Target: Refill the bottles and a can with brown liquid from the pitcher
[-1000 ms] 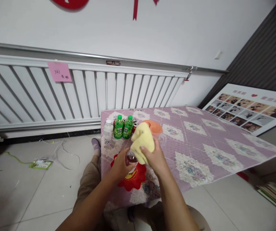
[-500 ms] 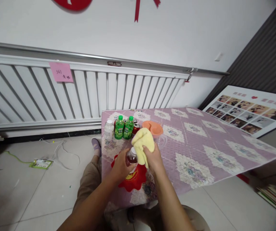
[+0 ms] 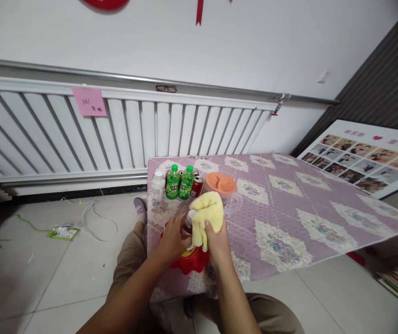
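My left hand [image 3: 173,239] is wrapped round a dark-filled bottle [image 3: 187,223] with a white cap. My right hand [image 3: 217,241] grips a folded yellow cloth [image 3: 209,216], which lies against the bottle's right side and covers part of it. Beneath both hands is a red scalloped mat [image 3: 193,263] with a yellow print. Beyond them stand a white-capped bottle [image 3: 157,186], two green bottles [image 3: 173,183] [image 3: 186,184] and a red can [image 3: 196,187]. An orange-topped container [image 3: 221,184] with a clear handle sits to their right.
The floral tablecloth [image 3: 282,213] extends to the right. A white radiator [image 3: 181,130] runs along the wall behind, with glasses [image 3: 166,88] on top. A photo board [image 3: 362,157] leans at the right. Cables and a green item [image 3: 63,233] lie on the floor at left.
The yellow cloth has moved down and in against the bottle's side, with my right hand lower. The bottle is now more covered. The view has shifted slightly.
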Demonstrator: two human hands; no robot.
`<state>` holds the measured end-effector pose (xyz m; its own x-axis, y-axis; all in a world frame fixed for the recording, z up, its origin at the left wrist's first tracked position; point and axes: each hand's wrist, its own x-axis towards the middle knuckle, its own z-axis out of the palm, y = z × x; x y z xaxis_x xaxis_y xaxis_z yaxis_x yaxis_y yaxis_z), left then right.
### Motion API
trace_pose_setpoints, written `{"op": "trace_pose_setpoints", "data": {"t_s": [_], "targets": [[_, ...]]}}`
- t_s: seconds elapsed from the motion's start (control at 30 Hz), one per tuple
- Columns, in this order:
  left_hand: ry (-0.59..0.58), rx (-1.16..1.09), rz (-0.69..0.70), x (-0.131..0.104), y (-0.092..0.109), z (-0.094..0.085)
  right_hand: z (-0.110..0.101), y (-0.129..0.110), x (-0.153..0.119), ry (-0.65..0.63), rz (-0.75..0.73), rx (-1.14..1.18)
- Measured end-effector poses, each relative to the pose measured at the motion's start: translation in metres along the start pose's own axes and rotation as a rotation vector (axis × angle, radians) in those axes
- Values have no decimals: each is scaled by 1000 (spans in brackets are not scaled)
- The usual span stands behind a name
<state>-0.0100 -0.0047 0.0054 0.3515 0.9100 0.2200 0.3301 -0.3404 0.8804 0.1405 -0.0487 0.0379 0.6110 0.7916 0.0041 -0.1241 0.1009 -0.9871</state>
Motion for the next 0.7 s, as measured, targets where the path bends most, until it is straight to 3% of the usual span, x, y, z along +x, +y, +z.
{"op": "trace_pose_setpoints", "data": {"t_s": [0.2, 0.37, 0.5, 0.7], "targets": [[-134, -255, 2, 17, -14, -20, -2, -1, 8, -54, 22, 22], [-276, -457, 66, 30, -17, -22, -4, -1, 2, -49, 20, 15], [-190, -295, 91, 22, -11, -17, -2, -2, -15, -62, -32, -73], [26, -182, 85, 8, -16, 2, 17, 3, -31, -50, -218, -349]]}}
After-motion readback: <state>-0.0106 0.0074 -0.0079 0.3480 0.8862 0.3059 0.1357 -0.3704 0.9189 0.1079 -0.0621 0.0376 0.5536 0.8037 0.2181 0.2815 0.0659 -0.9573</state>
